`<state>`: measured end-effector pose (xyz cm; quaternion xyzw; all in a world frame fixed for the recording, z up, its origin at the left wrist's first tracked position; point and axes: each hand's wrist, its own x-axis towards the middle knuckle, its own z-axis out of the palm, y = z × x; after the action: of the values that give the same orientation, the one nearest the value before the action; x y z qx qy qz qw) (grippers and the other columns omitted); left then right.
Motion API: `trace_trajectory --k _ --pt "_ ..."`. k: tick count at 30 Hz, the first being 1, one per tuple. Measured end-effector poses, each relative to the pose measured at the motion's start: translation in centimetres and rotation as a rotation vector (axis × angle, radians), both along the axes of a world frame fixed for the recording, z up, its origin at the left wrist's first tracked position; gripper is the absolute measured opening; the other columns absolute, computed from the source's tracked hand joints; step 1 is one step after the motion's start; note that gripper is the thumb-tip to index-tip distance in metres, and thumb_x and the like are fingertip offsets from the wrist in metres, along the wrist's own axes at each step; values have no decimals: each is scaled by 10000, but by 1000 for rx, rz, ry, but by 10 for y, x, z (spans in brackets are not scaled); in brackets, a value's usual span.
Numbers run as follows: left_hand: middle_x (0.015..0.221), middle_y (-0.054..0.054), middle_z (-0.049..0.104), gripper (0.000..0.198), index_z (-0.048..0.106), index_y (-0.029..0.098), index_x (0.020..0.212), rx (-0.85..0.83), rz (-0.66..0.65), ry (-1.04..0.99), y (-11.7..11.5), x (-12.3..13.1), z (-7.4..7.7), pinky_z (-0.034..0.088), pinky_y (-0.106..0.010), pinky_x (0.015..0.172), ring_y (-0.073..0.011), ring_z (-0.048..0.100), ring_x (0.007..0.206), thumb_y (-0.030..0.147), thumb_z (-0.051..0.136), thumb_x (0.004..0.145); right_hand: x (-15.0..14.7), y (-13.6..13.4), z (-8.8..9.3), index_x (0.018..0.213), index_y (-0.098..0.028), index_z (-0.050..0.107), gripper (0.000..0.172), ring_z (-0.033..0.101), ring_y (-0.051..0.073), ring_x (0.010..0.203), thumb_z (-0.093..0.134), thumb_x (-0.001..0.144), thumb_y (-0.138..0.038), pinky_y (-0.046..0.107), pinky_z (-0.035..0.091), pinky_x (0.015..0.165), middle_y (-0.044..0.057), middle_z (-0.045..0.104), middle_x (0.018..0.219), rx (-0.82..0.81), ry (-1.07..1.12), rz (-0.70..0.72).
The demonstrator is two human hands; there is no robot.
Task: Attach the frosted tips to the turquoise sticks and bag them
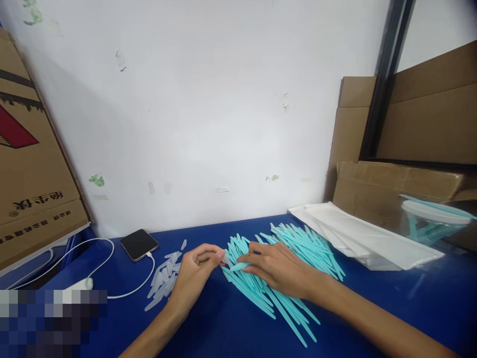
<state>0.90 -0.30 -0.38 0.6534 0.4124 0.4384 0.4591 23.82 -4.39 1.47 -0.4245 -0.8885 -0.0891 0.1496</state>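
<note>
My left hand [197, 271] pinches a small clear plastic cap [226, 259] between thumb and fingertips. Close against it, my right hand [279, 268] grips a turquoise plastic stick [239, 267] with a tapered end; whether cap and stick touch is hard to tell. Beneath my right hand lies a loose pile of similar turquoise sticks [257, 297], and a second bunch of sticks [316, 248] spreads behind it. To the left of my left hand is a small heap of clear caps [164, 278].
A phone [139, 244] with a white cable [150, 278] lies at the back left of the blue table [208, 328]. White plastic bags [357, 233] and a clear tub [428, 221] are at the right. Cardboard boxes [37, 164] flank both sides; a white wall [208, 109] stands behind.
</note>
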Motion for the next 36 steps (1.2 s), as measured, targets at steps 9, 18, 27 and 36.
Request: trace_trajectory --k 9,18,27,36 --pt "779 -56 771 337 676 179 857 -118 -36 -44 -4 2 0 494 -292 736 -236 738 834 505 731 791 -1 0 -3 1245 -309 624 356 497 100 594 351 1053 -433 274 198 522 -2 636 972 30 65 -24" --pt "805 -58 775 323 657 179 809 -129 -57 -44 -5 3 2 502 -311 750 -249 745 864 494 727 802 -2 0 -5 1227 -304 635 341 498 100 595 368 1051 -423 269 219 508 -4 633 942 47 108 -30" --pt "856 -77 775 337 649 172 828 -160 -97 -57 -4 0 3 512 -301 748 -236 743 853 503 713 826 -4 1 -5 1233 -251 648 337 585 120 706 404 1045 -388 250 346 553 21 641 958 12 201 -14" --pt "827 -87 769 362 658 156 797 -128 -188 11 -9 4 3 498 -265 695 -203 733 771 512 671 860 4 7 -6 1364 -250 538 398 623 146 739 382 1043 -423 253 435 596 47 652 1009 47 184 26"
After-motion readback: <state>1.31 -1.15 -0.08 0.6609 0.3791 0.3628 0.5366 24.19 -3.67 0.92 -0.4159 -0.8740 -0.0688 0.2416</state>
